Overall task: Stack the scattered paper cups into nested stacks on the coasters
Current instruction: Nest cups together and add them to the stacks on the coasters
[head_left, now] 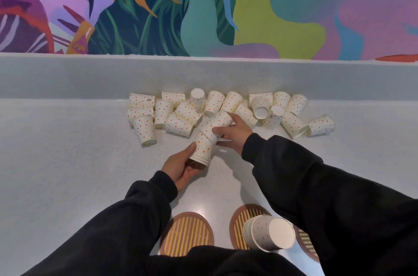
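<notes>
Item, in hand: the left grip (181, 169) is curled round the rim end of a short nested stack of white paper cups with orange and blue dots (202, 146), held tilted just above the pale grey counter (67, 151). The right grip (233, 137), touching the far end of that stack, is closed round one further dotted paper cup (222, 119) and holds it over the stack's base; we cannot tell how far it is seated. Item, done: nearer us than both grips, a taller nested stack of dotted cups (269, 234) stands upside down on the middle round bamboo-slat coaster with a brown border (237, 226). Item, unfilled: a matching left bamboo coaster (187, 235), below the left grip, carries nothing, and a third coaster (304, 239), mostly hidden by the right black sleeve (316, 185), shows no cups on its visible part. Item, outstanding: beyond the grips, along the counter's raised back edge, lie many loose dotted cups, one cluster past the left grip (158, 115) and one past the right grip (282, 112), mostly on their sides, a few upright or upturned. We judge the task well short of half done: one stack placed, a second begun, the bulk of the cups uncollected.
</notes>
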Demonstrator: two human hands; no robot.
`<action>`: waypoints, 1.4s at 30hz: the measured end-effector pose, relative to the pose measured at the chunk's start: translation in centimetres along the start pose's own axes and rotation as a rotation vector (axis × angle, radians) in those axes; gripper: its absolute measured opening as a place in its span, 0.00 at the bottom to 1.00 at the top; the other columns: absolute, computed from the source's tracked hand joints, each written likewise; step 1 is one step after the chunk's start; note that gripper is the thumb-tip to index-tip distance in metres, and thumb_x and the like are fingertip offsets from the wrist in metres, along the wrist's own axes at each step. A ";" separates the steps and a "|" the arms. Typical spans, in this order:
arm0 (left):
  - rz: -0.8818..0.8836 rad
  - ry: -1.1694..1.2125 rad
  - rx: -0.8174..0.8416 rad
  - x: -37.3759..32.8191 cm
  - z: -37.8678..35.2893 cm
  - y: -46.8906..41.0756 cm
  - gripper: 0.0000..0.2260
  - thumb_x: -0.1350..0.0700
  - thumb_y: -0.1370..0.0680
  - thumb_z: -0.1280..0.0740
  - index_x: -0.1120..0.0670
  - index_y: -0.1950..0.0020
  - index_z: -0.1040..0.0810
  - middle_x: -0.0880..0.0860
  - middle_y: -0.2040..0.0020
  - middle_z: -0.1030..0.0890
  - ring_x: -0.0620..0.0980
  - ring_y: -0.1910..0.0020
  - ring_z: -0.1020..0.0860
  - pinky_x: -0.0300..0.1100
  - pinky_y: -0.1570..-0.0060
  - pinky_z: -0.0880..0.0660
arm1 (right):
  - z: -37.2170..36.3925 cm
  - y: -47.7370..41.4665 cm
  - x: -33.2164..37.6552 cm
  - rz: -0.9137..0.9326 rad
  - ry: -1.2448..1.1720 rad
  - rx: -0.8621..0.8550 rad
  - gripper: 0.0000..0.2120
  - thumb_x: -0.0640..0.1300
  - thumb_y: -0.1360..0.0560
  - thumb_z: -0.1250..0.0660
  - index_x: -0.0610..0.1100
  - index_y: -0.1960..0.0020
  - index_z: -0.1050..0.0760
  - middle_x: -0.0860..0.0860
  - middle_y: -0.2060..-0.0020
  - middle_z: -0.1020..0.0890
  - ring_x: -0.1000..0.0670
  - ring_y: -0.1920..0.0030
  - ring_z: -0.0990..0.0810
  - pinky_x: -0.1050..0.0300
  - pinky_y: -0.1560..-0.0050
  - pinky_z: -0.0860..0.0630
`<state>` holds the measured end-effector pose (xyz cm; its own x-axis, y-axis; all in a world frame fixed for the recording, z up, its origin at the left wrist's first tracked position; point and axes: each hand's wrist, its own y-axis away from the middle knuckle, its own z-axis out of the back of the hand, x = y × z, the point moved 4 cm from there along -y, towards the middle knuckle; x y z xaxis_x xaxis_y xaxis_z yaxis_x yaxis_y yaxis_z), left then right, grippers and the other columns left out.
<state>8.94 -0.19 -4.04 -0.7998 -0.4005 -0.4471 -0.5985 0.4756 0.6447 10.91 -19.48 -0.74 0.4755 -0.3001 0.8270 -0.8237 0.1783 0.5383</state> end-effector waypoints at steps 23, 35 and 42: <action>-0.025 -0.143 -0.162 -0.3 1.8 -1.3 0.20 0.48 0.22 0.27 0.59 0.36 0.22 0.62 0.44 0.16 0.59 0.46 0.18 0.58 0.35 0.23 | 3.7 -2.6 -0.6 0.159 1.270 -0.223 0.32 0.50 0.29 0.22 0.49 0.30 0.32 0.45 0.35 0.26 0.42 0.38 0.24 0.49 0.39 0.25; -0.075 -0.190 -0.203 -1.3 2.4 1.8 0.20 0.48 0.23 0.26 0.57 0.36 0.21 0.59 0.44 0.16 0.57 0.46 0.19 0.50 0.50 0.20 | 2.5 2.8 1.5 0.295 1.040 0.033 0.27 0.34 0.27 0.25 0.53 0.34 0.25 0.51 0.39 0.22 0.49 0.50 0.20 0.57 0.55 0.18; -0.077 -0.258 -0.097 0.3 1.1 5.4 0.24 0.47 0.22 0.30 0.60 0.32 0.24 0.62 0.41 0.18 0.56 0.50 0.20 0.44 0.60 0.20 | -0.3 9.0 3.8 0.493 1.060 0.223 0.26 0.35 0.28 0.24 0.55 0.35 0.20 0.54 0.36 0.20 0.52 0.41 0.22 0.63 0.44 0.24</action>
<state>5.38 3.13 -1.38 -0.7444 -0.2141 -0.6324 -0.6611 0.3695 0.6530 5.38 -18.76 7.35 0.0246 0.6980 0.7156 -0.9751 -0.1412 0.1713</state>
